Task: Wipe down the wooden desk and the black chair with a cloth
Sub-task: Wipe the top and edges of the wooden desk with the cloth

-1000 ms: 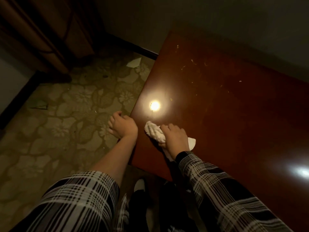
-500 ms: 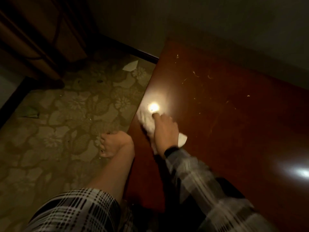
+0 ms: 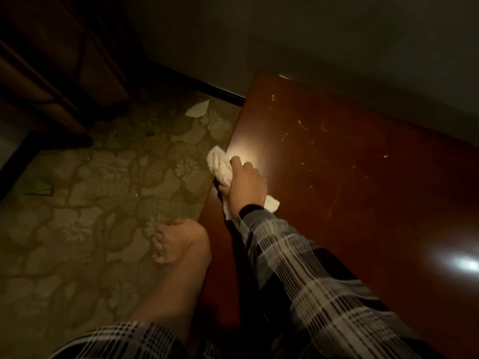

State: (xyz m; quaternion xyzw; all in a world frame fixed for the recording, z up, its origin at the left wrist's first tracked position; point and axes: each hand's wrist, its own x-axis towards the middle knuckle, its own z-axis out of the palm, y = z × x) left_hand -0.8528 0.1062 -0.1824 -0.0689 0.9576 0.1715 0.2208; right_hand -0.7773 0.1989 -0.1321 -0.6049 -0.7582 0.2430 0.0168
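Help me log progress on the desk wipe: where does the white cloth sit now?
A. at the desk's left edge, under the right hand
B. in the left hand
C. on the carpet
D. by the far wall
A: the right hand holds the white cloth at the left edge of the desk.

Dim, warm-toned wide-angle view with edges bowed and corners falling to black; two glare spots on the glossy desk [image 3: 350, 177]; near sleeve [image 3: 311, 281] soft with blur.
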